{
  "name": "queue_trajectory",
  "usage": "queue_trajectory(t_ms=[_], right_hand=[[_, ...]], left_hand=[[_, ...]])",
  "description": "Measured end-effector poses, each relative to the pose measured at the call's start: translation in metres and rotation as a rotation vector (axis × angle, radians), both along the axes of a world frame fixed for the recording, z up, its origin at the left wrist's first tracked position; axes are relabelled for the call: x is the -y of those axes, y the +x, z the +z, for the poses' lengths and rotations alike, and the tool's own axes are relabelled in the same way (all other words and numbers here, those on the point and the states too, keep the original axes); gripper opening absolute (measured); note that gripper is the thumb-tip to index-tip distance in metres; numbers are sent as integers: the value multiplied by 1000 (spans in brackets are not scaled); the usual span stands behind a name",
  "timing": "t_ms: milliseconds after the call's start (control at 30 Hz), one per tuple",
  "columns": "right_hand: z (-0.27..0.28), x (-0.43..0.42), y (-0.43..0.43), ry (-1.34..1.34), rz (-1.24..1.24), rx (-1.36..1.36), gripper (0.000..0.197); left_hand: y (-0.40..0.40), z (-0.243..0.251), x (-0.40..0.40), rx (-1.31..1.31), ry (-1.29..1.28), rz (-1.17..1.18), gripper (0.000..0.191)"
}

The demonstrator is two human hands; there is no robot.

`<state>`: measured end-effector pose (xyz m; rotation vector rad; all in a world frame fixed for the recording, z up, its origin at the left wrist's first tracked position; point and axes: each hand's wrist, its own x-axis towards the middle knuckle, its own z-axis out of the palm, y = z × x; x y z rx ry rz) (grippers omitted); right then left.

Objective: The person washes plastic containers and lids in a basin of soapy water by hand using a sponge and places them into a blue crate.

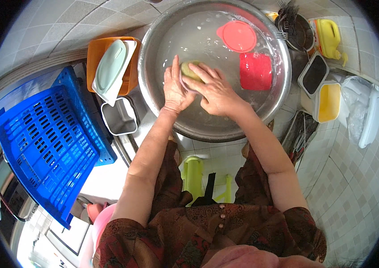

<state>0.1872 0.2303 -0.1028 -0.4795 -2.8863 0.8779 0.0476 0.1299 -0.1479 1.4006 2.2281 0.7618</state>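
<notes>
My left hand point(177, 90) and my right hand point(214, 88) meet over a wide metal basin point(147, 68) of cloudy water. Between them is a yellow-green scrubbing sponge point(189, 69), pressed under my right fingers. A thin, pale pinkish edge point(185, 84) shows below the sponge, against my left palm; my fingers hide most of that object. To the right in the water lie a round red lid point(238, 36) with a tab and a red rectangular piece point(255, 71), possibly a lid or container.
Left of the basin stand an orange bin point(130, 78) with pale lids point(110, 65), a metal container point(119, 115) and a blue plastic crate point(50, 134). On the right are a pot point(304, 37) with forks, a yellow jug point(328, 38) and rectangular containers point(328, 102). A green stool point(192, 177) stands below.
</notes>
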Motion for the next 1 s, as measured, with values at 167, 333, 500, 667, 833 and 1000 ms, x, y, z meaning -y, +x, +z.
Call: queue_trajectory(t_ms=[167, 333, 500, 667, 833, 1000], right_hand=[[-64, -24, 3, -447, -154, -22, 66], [-60, -32, 17, -1171, -529, 108, 42], [-91, -30, 21, -1024, -639, 219, 29], [-95, -32, 29, -943, -802, 303, 27], [-78, -45, 32, -981, -712, 286, 33], [-103, -43, 45, -1193, -868, -108, 37]], left_hand=[[-3, -7, 11, 210, 93, 95, 84], [-11, -13, 14, 803, 146, 380, 72], [-2, -2, -3, 642, 73, 514, 71], [19, 24, 0, -139, 203, -227, 50], [29, -3, 11, -405, -302, -394, 28], [32, -11, 2, -368, -277, -308, 17]])
